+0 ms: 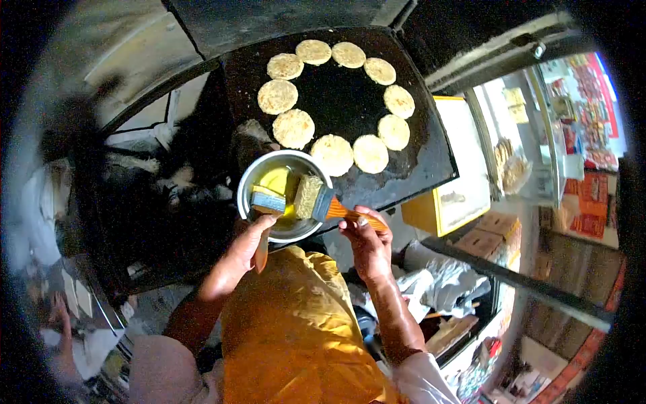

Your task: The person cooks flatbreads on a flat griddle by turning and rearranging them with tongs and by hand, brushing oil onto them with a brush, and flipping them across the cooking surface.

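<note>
A metal pot (245, 176) holds yellow liquid at the near edge of the dark griddle. My left hand (247, 246) is closed at its left rim, gripping the pot and a brush (268, 200) whose bristles point into the pot. In my right hand (367, 242) is the orange handle of a wide brush (309, 196), its pale bristles over the liquid. Beyond the pot, several round flat breads (332, 155) lie in a ring on the griddle (343, 101).
To the right stands a yellow-edged box (464, 168) beside glass shelves with packets. Below them are cardboard boxes (488, 236) and white cloth (444, 279). A dark bar crosses the right side. Another person's arm (62, 320) shows at far left.
</note>
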Tool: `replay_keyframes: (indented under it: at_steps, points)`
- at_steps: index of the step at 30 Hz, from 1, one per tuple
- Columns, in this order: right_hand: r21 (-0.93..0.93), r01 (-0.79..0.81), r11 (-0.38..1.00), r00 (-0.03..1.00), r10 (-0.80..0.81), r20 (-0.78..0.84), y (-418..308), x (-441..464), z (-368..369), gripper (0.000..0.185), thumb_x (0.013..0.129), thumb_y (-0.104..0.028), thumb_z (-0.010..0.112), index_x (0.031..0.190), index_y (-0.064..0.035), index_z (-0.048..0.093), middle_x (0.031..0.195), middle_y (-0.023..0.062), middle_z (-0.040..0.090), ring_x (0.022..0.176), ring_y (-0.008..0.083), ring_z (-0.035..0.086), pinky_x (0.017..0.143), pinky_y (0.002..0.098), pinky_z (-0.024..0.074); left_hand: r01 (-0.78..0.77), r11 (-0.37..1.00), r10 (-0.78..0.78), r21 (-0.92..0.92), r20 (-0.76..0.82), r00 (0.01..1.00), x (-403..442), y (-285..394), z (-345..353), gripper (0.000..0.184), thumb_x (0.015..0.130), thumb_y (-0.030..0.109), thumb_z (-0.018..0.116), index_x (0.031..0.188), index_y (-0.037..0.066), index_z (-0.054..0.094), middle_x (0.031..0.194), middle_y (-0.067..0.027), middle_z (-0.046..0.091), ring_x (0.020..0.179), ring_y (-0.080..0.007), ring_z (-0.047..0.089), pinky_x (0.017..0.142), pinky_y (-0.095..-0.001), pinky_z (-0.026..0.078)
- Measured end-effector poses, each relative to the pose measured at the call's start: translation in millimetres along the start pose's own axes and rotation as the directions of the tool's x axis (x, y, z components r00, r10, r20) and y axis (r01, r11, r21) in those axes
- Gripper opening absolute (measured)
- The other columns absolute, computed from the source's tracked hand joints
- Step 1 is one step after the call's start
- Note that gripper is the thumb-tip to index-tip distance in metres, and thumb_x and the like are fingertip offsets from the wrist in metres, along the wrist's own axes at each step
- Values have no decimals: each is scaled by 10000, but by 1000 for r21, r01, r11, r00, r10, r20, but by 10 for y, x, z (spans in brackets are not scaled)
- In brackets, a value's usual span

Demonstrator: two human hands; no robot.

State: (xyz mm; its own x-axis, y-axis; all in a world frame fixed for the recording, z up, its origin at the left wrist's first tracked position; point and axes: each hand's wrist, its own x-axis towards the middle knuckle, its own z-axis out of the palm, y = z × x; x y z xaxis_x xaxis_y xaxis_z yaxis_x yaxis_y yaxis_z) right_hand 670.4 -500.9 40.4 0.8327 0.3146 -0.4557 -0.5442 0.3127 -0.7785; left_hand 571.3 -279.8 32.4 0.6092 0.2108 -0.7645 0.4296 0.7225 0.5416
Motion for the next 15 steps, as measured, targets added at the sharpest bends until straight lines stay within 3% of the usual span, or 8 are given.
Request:
replay_keyframes:
  at_steps: [3,5,7,8,11,12,13,15]
  points:
    - [126,-97,987,987,79,142,-222,316,-176,223,952,-107,583,1146,2,601,942,132,652,847,268,645,780,389,542,12,980,-3,-199,45,999,412,-566,-232,564,853,234,691,1359,83,492,1330,-77,549,1238,-193,487,1053,-370,349]
    - [183,-86,979,980,51,190,-355,557,-254,242,947,-110,576,1169,-13,590,917,117,623,852,276,623,790,389,514,-34,973,44,-227,43,998,536,-751,-329,516,876,271,652,1326,52,525,1295,-96,575,1177,-207,540,1019,-369,402]
    - [199,-95,975,987,67,145,-471,799,-313,261,942,-108,577,1180,-1,571,914,111,616,865,279,622,795,386,514,-195,915,201,-354,-20,979,510,-830,-235,461,886,259,631,1278,26,565,1231,-97,610,1108,-219,581,988,-358,444]
    - [147,-81,986,993,67,98,-511,928,-321,273,934,-89,571,1182,26,555,923,120,620,847,279,622,797,395,516,-192,903,211,-384,7,978,435,-821,-268,436,879,252,630,1245,19,583,1194,-89,623,1089,-210,581,1005,-344,431]
    - [-17,-50,999,999,50,16,-431,1301,-421,257,946,-80,562,1164,55,558,992,163,644,851,241,663,804,359,558,-242,938,194,-247,-204,960,100,-665,-141,374,860,282,640,1146,41,631,1088,-71,637,915,-189,619,770,-322,533]
    - [-24,12,1000,998,-10,65,-302,1444,-543,238,952,-80,560,1146,57,575,993,161,658,855,230,677,807,341,567,-238,940,188,-245,-209,960,40,-664,-299,374,860,282,640,1146,41,631,1088,-71,637,915,-189,619,770,-322,533]
    - [-91,50,995,996,-42,83,-279,1512,-579,222,945,-70,567,1128,51,597,972,153,667,836,236,678,803,352,569,-195,939,241,-282,141,960,-42,-610,-496,347,859,286,644,1116,52,639,1055,-59,639,863,-178,616,691,-311,528]
    - [-99,28,995,997,-20,80,-347,1528,-678,206,942,-71,575,1109,45,609,958,156,671,820,240,678,792,358,573,-134,942,274,-307,475,836,-29,-617,-528,320,858,290,647,1085,64,647,1023,-47,640,810,-167,612,612,-299,523]
